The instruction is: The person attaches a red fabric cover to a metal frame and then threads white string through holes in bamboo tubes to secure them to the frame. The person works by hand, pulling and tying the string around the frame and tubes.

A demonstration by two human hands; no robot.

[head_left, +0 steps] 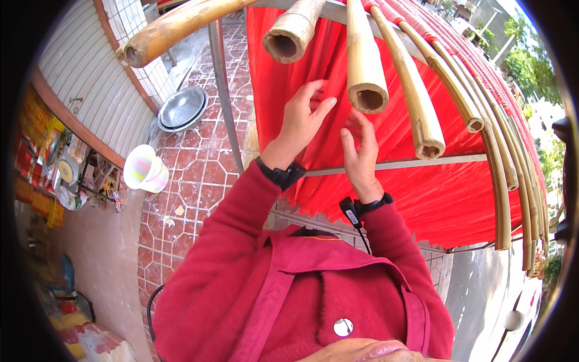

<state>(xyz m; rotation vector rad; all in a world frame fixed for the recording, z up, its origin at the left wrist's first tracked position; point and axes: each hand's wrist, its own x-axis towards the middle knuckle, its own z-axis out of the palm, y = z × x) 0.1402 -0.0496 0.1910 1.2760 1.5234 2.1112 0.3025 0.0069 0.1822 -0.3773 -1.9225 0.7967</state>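
Bright red hanging material (277, 66), like long strands or folded cloth, drapes down from bamboo poles (366, 66). My left hand (301, 117) is raised in front of it, thumb and fingers apart, between two pole ends. To its right, my right hand (362, 148) is just below the hollow end of the middle pole, its thumb apart from bent fingers. Nothing shows clearly in either hand. Whether the fingertips touch the red material, I cannot tell. Dark bands circle both wrists, and a small black device sits by the right one.
A metal frame (223, 90) supports the poles. One thick pole (175, 33) juts out at upper left. Metal basins (182, 108) and a pale bucket (145, 169) stand on the red tiled floor at left. More red-wrapped poles (500, 175) line the right side.
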